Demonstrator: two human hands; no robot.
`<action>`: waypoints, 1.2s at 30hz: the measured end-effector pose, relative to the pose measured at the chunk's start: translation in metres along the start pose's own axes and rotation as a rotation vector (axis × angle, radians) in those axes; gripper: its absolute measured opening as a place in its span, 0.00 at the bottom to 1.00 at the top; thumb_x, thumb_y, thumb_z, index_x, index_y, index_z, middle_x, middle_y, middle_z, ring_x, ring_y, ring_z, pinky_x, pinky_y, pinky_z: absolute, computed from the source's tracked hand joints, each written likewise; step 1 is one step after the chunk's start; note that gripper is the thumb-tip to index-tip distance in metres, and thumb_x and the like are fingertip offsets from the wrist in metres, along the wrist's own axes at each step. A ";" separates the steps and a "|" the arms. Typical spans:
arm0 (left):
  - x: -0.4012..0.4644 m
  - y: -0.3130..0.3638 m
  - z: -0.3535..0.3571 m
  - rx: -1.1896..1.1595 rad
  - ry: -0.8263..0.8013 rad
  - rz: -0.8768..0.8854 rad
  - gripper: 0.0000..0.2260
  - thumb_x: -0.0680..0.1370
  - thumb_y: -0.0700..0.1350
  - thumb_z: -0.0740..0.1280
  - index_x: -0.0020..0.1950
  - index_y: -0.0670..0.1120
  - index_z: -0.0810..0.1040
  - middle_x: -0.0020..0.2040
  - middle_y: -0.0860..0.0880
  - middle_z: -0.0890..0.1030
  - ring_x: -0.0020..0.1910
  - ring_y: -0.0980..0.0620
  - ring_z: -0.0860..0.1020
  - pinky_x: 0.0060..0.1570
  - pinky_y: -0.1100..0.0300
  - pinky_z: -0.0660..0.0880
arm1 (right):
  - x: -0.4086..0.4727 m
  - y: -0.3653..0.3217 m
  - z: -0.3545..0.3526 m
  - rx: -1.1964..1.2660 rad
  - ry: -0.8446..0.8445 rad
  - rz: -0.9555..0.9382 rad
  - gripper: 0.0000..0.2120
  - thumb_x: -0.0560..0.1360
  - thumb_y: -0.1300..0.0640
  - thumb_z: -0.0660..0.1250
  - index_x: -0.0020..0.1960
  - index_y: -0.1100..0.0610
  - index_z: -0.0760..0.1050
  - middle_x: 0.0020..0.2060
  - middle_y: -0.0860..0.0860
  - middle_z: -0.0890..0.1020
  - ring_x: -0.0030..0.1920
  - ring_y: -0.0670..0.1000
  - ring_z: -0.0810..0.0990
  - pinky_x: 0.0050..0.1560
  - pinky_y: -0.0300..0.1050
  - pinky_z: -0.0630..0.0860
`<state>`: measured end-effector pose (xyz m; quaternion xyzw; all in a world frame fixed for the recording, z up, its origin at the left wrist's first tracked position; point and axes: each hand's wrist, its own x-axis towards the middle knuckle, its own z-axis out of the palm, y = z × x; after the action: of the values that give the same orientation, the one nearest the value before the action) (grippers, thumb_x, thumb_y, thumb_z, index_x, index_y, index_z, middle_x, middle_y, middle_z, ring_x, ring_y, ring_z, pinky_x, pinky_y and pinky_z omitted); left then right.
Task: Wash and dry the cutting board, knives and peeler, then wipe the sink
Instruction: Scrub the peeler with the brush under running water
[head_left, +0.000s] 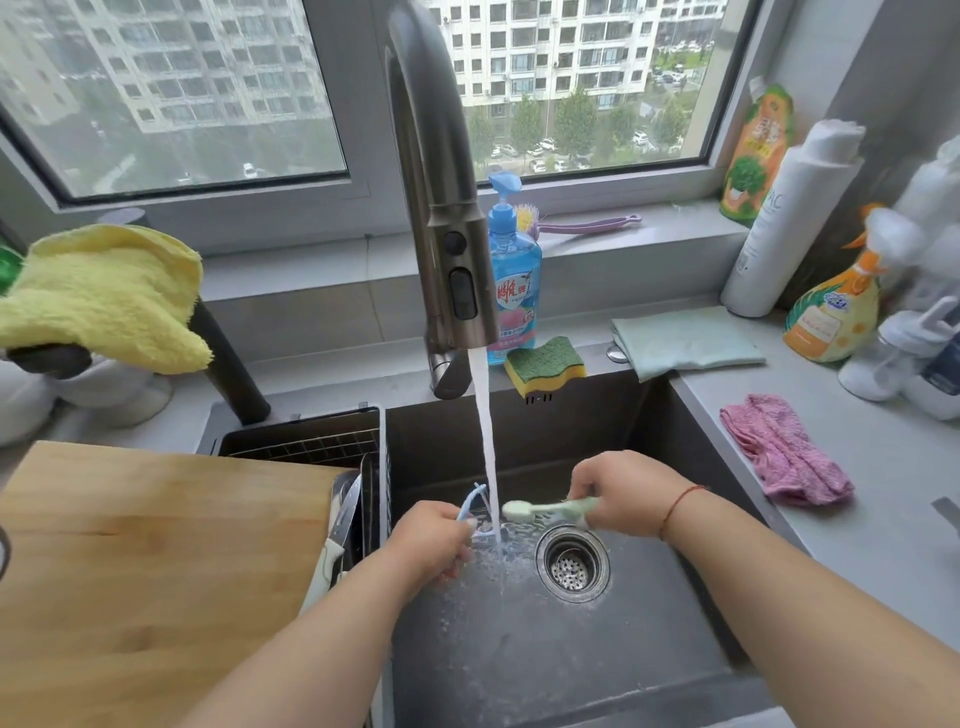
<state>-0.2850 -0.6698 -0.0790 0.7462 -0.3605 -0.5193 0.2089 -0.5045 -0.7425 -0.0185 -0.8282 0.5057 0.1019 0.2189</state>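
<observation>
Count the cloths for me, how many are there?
3. A yellow cloth draped on the left, a pale green cloth folded behind the sink, a pink cloth on the right counter. Others may be hidden.

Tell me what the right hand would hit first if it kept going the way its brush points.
The right hand holds a green brush pointing left. Going straight on, the bristle head would likely meet the water stream first, then the blue peeler in the left hand; depth is unclear.
</observation>
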 end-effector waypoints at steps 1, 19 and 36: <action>0.002 -0.001 0.000 0.049 0.033 0.022 0.11 0.80 0.44 0.61 0.41 0.44 0.78 0.34 0.46 0.76 0.28 0.48 0.71 0.28 0.62 0.67 | 0.000 0.003 -0.002 0.048 0.042 0.039 0.03 0.71 0.52 0.69 0.41 0.45 0.75 0.39 0.45 0.80 0.41 0.49 0.80 0.40 0.42 0.76; -0.015 0.001 0.016 -0.145 -0.025 0.181 0.04 0.81 0.37 0.62 0.50 0.41 0.76 0.42 0.42 0.80 0.37 0.49 0.80 0.40 0.56 0.78 | -0.017 -0.010 0.019 0.372 0.255 0.113 0.07 0.74 0.45 0.65 0.43 0.47 0.76 0.33 0.46 0.78 0.35 0.47 0.77 0.35 0.43 0.71; -0.026 0.010 0.017 -0.277 -0.005 0.200 0.07 0.81 0.35 0.60 0.54 0.43 0.76 0.44 0.40 0.79 0.41 0.47 0.82 0.44 0.52 0.81 | -0.019 -0.010 0.029 0.410 0.135 0.226 0.07 0.76 0.49 0.62 0.43 0.51 0.74 0.37 0.50 0.82 0.34 0.50 0.79 0.37 0.45 0.77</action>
<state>-0.3091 -0.6555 -0.0620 0.6693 -0.3586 -0.5426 0.3593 -0.5030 -0.7095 -0.0343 -0.7096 0.6186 -0.0349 0.3354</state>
